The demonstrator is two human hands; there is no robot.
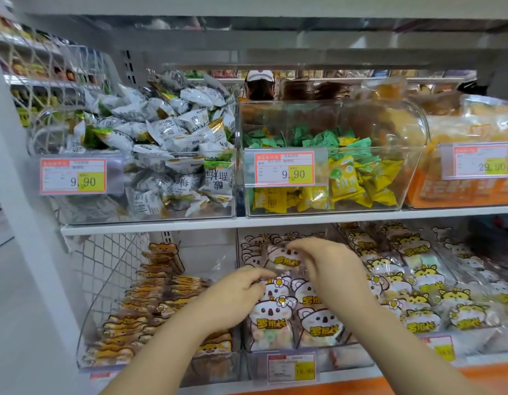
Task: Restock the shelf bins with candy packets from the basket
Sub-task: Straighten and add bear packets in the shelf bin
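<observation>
A white shelf board (150, 225) and pale upright (27, 223) stand over grey floor (2, 266), with stocked aisles (44, 71) behind.

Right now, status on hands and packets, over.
Left hand and right hand pinch one koala packet over middle lower bin. Bin well stocked. Nothing blocking.

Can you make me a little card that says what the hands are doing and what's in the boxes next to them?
Left hand: holds the koala packet by its lower edge
Right hand: pinches its top
Where: over the middle bottom bin, which holds more koala packets
Left neighbour: brown bear packets
Right neighbour: yellow hamster packets
Basket: not in view
</observation>
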